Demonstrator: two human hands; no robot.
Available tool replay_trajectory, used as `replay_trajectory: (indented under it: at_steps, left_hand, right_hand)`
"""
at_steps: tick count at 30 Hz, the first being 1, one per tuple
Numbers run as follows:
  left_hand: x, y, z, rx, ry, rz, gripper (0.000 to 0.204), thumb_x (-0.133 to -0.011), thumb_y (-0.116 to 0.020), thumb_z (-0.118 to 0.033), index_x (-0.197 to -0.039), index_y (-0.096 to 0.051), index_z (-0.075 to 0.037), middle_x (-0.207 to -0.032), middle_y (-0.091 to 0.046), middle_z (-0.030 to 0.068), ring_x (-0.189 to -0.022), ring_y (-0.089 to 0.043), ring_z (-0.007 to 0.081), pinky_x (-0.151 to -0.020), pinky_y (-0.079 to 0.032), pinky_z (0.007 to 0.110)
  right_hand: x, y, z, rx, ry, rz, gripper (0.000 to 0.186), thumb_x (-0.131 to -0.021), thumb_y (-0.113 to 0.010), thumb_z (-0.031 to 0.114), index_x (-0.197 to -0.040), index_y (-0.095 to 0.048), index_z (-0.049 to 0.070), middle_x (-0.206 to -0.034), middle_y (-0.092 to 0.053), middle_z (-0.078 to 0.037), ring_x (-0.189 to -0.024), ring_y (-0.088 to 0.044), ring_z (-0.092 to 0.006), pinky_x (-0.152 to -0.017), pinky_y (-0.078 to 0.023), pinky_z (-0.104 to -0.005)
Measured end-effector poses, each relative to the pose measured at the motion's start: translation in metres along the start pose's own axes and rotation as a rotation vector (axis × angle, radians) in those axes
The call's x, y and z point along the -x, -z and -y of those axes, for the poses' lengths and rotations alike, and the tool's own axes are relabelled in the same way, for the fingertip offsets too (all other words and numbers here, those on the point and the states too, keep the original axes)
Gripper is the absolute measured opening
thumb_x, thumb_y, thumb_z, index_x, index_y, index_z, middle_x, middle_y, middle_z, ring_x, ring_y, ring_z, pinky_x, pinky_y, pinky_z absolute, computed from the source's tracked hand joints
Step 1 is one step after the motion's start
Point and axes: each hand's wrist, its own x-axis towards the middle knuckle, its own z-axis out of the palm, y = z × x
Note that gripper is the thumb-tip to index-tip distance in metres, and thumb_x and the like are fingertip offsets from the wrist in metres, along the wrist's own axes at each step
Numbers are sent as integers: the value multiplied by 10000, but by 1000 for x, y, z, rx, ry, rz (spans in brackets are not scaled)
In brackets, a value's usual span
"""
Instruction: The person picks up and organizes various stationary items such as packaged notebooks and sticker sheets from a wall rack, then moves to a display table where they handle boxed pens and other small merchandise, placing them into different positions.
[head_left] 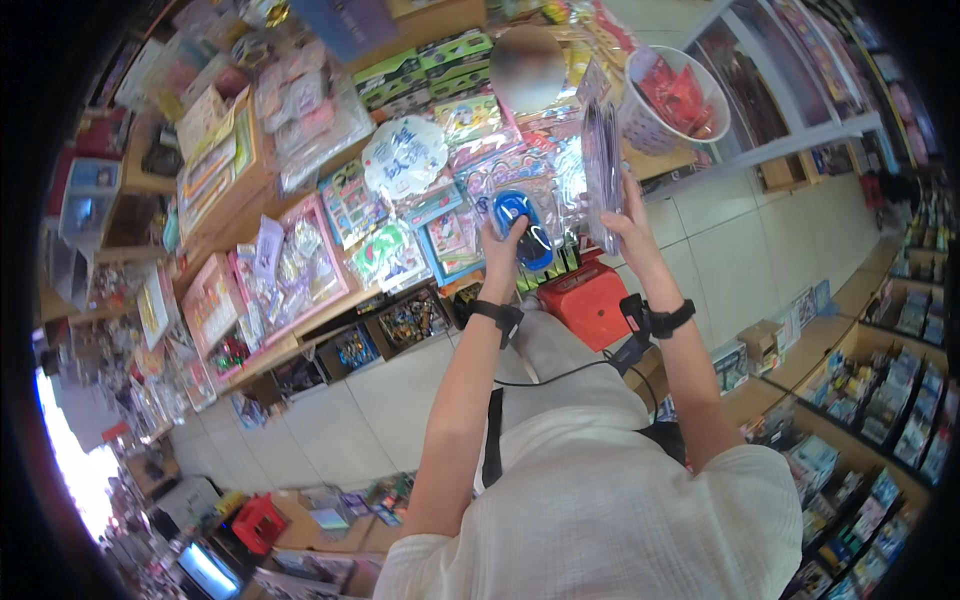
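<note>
My left hand (503, 252) is closed around a glossy blue and black rounded handheld device (522, 228), its thumb lying across the dark part. Its exact kind is unclear from this angle. To its right, my right hand (632, 228) grips a stack of flat, clear-wrapped packets (602, 160) by the lower end. The stack stands nearly on edge, so its fronts hardly show. Both hands are over the near edge of a display table covered in packaged goods. Just left of the device lies a boxed set with a blue frame (450, 240).
A white perforated basket (648, 130) with red packets stands at the table's right end. Below the table edge is a red stool (585, 305). A white scalloped plate-like piece (405, 157) lies among the goods. Stocked shelves (880, 400) line the right side, beyond the tiled floor (720, 225).
</note>
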Motion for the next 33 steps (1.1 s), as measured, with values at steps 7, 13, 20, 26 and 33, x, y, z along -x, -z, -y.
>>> replay_trajectory:
  at_steps: [7, 13, 20, 26, 33]
  left_hand:
    - [62, -97, -77, 227, 216, 443, 397, -795, -584, -117, -1151, -442, -17, -1006, -556, 79, -898, -560, 183, -782, -473, 298]
    - [120, -144, -51, 158, 437, 706, 420, -787, -599, -163, -1156, -453, -27, -1009, -567, 57, -910, -556, 181, -791, -459, 316]
    - [248, -176, -39, -85, 585, 1138, 426, -808, -555, -95, -1202, -406, -34, -1122, -496, 77, -1033, -484, 203, -883, -394, 334]
    - [375, -149, -7, -219, 678, 1323, 425, -796, -574, -46, -1190, -415, -30, -1045, -506, 52, -944, -481, 153, -851, -386, 295]
    - [479, -162, 27, -381, 598, 1667, 364, -747, -603, 1, -1095, -498, -6, -913, -569, 32, -802, -541, 113, -738, -428, 235]
  right_hand:
    - [49, 51, 43, 461, 272, -360, 983, -577, -759, 223, -1351, -185, 31, -1337, -247, -178, -1237, -283, -309, -1024, -237, -380]
    - [132, 100, 58, 1014, 145, -755, 1034, -495, -752, 282, -1371, -217, 157, -1344, -182, -285, -1208, -264, -448, -988, -267, -477]
    - [295, 65, 82, 1223, 2, -1073, 732, -685, -638, 285, -1331, -314, 165, -1199, -354, -264, -1046, -394, -428, -874, -329, -470]
    - [440, -19, 78, 1310, -109, -1302, 849, -647, -677, 292, -1366, -244, 164, -1285, -268, -276, -1134, -333, -442, -930, -289, -478]
    - [561, -65, 74, 1077, -54, -1480, 778, -724, -645, 220, -1368, -218, 128, -1287, -305, -229, -1128, -383, -353, -938, -337, -395]
